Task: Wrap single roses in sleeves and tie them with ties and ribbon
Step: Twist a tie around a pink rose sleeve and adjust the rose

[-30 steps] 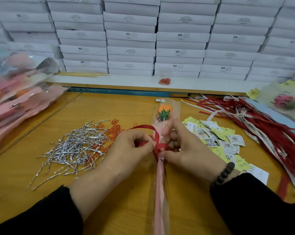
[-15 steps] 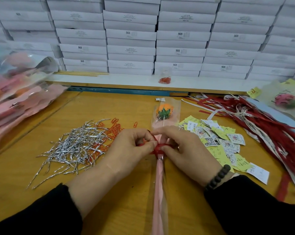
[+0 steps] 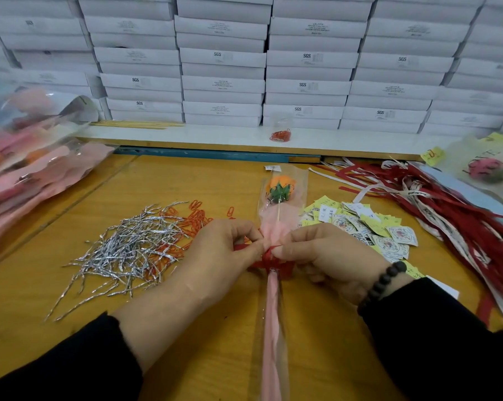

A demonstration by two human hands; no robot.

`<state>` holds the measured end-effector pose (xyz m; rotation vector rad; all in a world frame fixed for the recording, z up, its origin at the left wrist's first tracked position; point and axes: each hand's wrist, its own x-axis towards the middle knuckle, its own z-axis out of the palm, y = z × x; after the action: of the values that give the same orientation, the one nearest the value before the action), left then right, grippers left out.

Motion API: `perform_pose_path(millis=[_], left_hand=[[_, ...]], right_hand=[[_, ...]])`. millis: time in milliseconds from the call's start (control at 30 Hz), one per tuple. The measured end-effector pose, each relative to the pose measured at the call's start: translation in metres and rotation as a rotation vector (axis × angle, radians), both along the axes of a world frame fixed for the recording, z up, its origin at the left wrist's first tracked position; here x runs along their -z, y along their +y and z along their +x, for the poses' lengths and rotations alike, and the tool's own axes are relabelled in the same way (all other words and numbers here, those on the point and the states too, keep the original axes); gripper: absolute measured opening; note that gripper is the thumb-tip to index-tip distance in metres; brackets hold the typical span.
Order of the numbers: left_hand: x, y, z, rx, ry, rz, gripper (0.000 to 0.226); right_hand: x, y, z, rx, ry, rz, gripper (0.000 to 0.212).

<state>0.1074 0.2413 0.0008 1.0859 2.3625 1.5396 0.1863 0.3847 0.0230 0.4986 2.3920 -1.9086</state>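
Here our fingertips point(image 3: 261, 245) meet at the neck of the sleeve: the left hand point(image 3: 224, 253) and the right hand point(image 3: 328, 256) each pinch the red ribbon point(image 3: 270, 260) where it crosses the gathered wrap, so we judge the knot or bow half formed, not yet pulled snug. The orange rose point(image 3: 280, 188) already sits inside its clear and pink sleeve point(image 3: 270, 328), lying on the wooden table point(image 3: 215, 180) straight ahead of us. To our left lie silver twist ties point(image 3: 128, 250) and a heap of finished wrapped roses point(image 3: 33, 172); loose ribbons point(image 3: 447, 204) wait on our right, so more roses likely remain.
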Motion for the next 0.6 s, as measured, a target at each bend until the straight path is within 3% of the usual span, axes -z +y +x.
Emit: perform_pose_path(millis=[233,600], left_hand=[[0.0016,0.0003,0.0009,-0.006,0.016,0.004,0.019],[0.0019,0.0,0.0011,-0.021,0.048,-0.01,0.02]], right_hand=[[-0.0043,0.0053,-0.0006,-0.06,-0.132,-0.141,0.01],[-0.0019,0.001,-0.0005,-0.035,-0.067,-0.148,0.009]])
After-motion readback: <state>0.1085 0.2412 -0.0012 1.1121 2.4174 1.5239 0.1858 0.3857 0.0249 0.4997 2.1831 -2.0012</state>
